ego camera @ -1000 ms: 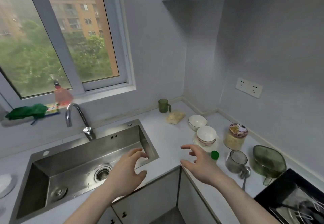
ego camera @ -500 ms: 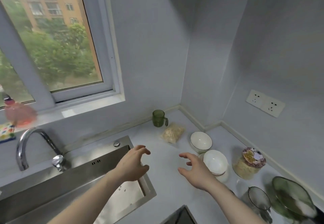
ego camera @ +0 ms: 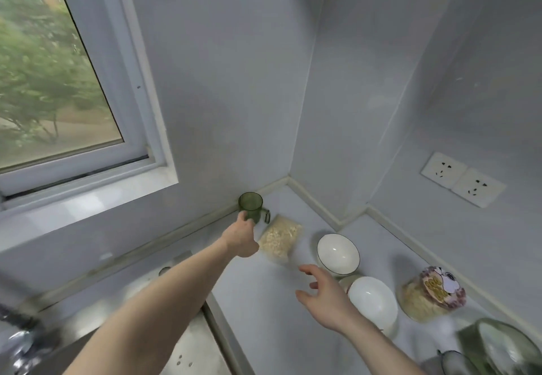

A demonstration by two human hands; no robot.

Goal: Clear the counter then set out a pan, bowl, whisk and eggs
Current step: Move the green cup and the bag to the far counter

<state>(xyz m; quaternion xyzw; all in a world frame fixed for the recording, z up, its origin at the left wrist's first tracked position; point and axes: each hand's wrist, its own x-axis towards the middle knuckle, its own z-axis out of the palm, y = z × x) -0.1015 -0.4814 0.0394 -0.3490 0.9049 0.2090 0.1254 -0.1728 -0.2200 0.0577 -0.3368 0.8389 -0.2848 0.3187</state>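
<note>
The pale counter (ego camera: 264, 301) runs into a corner under the window (ego camera: 58, 81), with sockets (ego camera: 463, 179) on the right wall and the sink (ego camera: 187, 354) at lower left. It still carries a lidded jar (ego camera: 431, 298), two white bowls (ego camera: 338, 253), a bag of grain (ego camera: 280, 238) and a green cup (ego camera: 250, 206) by the back wall. The left hand (ego camera: 241, 239) reaches that cup, fingertips at its base; whether they have closed on it I cannot tell. The right hand (ego camera: 325, 295) hovers spread near the bowls, holding nothing. Clearing looks just begun: wrap the cup's body firmly and lift straight up, avoiding the bag just beside it.
</note>
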